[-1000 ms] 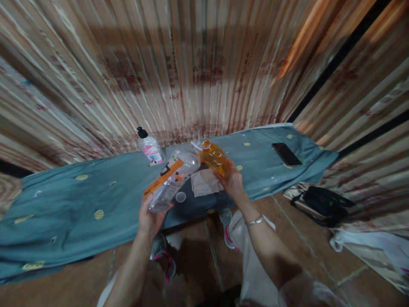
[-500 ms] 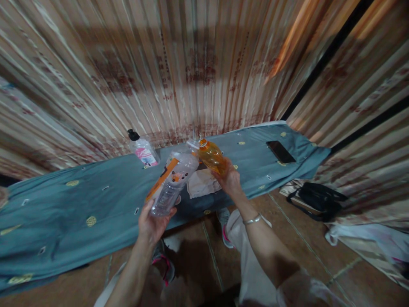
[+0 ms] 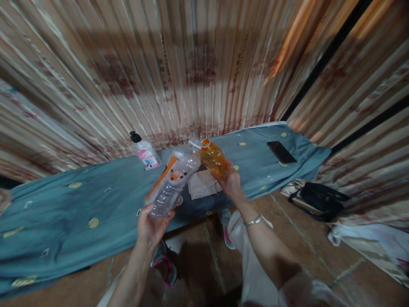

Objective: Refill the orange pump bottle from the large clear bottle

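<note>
Teal cloth (image 3: 96, 200) spread over a long low counter, backed by a striped curtain (image 3: 191, 64). Black bag (image 3: 322, 200) on the tiled floor at far right. Clear bottle (image 3: 171, 183) with an orange label, largest thing in hand, tilted, base low and neck high, gripped at the base by the left hand (image 3: 152, 226), fingers (image 3: 169, 213) wrapped round its lower end. Orange bottle (image 3: 213, 158), smaller, tilted the other way, clamped in the right hand (image 3: 230, 181), fingers closed about its lower half, its open mouth just beside the clear bottle's neck; touching or not, cannot tell. Both held above the counter's middle. Underneath, pale paper (image 3: 203, 186). Further left, pump bottle (image 3: 144, 150) upright by the curtain. Dark phone (image 3: 281, 152) flat, well apart at right.
</note>
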{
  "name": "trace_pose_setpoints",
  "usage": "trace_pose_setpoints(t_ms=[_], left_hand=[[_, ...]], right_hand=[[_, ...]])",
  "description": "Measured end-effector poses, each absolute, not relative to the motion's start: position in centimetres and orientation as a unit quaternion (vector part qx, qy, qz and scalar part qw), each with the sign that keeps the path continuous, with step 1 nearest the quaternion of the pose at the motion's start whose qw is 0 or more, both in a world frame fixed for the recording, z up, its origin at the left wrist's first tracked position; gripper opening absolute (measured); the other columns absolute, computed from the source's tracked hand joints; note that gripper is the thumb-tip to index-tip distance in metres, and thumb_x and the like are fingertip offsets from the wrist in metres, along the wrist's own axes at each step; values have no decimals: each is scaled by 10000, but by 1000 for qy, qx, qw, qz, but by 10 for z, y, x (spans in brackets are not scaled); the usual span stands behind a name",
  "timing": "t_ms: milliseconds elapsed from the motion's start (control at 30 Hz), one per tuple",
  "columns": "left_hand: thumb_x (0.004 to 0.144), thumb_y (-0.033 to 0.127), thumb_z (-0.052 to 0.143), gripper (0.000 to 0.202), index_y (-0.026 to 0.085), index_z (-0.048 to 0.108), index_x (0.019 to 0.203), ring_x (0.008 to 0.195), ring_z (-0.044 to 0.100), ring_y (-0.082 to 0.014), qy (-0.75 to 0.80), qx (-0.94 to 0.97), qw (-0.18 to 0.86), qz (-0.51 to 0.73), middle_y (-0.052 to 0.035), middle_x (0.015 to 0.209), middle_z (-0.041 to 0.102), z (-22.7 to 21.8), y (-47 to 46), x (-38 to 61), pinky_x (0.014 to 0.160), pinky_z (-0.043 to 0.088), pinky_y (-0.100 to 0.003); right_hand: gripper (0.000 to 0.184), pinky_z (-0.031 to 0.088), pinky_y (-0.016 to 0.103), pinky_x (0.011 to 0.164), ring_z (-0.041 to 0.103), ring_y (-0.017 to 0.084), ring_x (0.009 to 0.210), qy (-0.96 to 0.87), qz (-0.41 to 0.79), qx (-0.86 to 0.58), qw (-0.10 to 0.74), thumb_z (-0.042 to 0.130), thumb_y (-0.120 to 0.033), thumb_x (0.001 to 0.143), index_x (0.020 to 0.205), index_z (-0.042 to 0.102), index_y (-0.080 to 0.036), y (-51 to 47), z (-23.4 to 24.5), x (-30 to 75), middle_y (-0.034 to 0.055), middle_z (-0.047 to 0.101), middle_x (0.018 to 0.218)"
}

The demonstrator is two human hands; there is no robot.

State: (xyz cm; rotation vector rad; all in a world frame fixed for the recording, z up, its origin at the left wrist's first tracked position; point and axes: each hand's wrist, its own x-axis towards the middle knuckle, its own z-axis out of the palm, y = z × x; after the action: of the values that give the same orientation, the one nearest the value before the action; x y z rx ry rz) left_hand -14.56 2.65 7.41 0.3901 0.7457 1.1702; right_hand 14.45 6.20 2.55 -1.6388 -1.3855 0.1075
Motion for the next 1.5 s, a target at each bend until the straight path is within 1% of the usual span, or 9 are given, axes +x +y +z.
trace_pose_setpoints(t_ms=[133, 300, 533, 700, 867, 1000, 1100, 1300, 1500], left_hand=[[672, 302, 774, 710, 234, 631, 1364, 912, 754, -372, 353, 160, 748, 539, -180, 1212, 734, 71, 27, -148, 518, 524, -268], [723, 376, 720, 676, 157, 622, 1355, 826, 739, -334, 374, 164, 749, 522, -208, 1124, 737, 60, 29, -147, 523, 550, -307], [695, 412, 690, 748, 82, 604, 1361, 708, 670, -259, 347, 134, 787, 492, -241, 1049, 715, 63, 32, -135, 443, 460, -233], [699, 426, 711, 732, 126, 623, 1361, 740, 649, -239, 316, 123, 794, 504, -208, 1098, 703, 69, 32, -131, 427, 434, -213], [722, 472, 711, 711, 126, 631, 1338, 715, 625, -219, 311, 124, 802, 495, -182, 1035, 695, 65, 31, -130, 442, 442, -215], [747, 505, 680, 726, 92, 613, 1340, 628, 581, -191, 316, 128, 812, 473, -195, 960, 690, 61, 31, -131, 442, 435, -219], [726, 505, 706, 750, 79, 616, 1337, 628, 584, -192, 317, 132, 813, 470, -201, 954, 691, 62, 31, -131, 440, 434, -217], [661, 469, 788, 735, 127, 663, 1300, 751, 652, -238, 316, 150, 788, 506, -192, 1050, 714, 68, 31, -130, 458, 455, -213], [662, 492, 795, 665, 119, 698, 1204, 706, 665, -255, 351, 175, 744, 541, -208, 1021, 736, 68, 35, -135, 458, 463, -246]], right_hand=[[630, 612, 484, 960, 736, 343, 1140, -564, 34, -661, 494, 680, -552, 917, 1367, 542, -132, 62, 26, 140, 211, 753, 1230], [655, 615, 478, 964, 735, 328, 1145, -560, 43, -650, 512, 660, -595, 920, 1379, 539, -145, 62, 28, 136, 201, 745, 1259], [671, 609, 493, 965, 735, 344, 1140, -558, 46, -653, 510, 695, -551, 901, 1403, 531, -138, 65, 25, 139, 209, 748, 1251], [652, 606, 472, 977, 727, 342, 1160, -567, 55, -663, 485, 742, -483, 886, 1385, 540, -114, 65, 25, 141, 220, 744, 1249], [679, 602, 484, 996, 715, 339, 1183, -573, 53, -663, 478, 753, -469, 889, 1427, 511, -132, 64, 27, 140, 208, 729, 1275], [681, 598, 488, 1010, 706, 340, 1201, -577, 48, -656, 484, 738, -478, 901, 1439, 498, -136, 63, 26, 140, 210, 721, 1292], [678, 597, 482, 1015, 701, 344, 1212, -581, 42, -652, 485, 729, -481, 907, 1428, 497, -115, 63, 25, 142, 227, 709, 1312], [659, 589, 505, 1020, 698, 350, 1204, -580, 31, -664, 471, 680, -503, 930, 1429, 489, -119, 62, 24, 145, 226, 708, 1306], [630, 594, 480, 1003, 700, 338, 1189, -577, 20, -673, 463, 654, -475, 936, 1427, 489, -116, 61, 24, 150, 224, 713, 1301]])
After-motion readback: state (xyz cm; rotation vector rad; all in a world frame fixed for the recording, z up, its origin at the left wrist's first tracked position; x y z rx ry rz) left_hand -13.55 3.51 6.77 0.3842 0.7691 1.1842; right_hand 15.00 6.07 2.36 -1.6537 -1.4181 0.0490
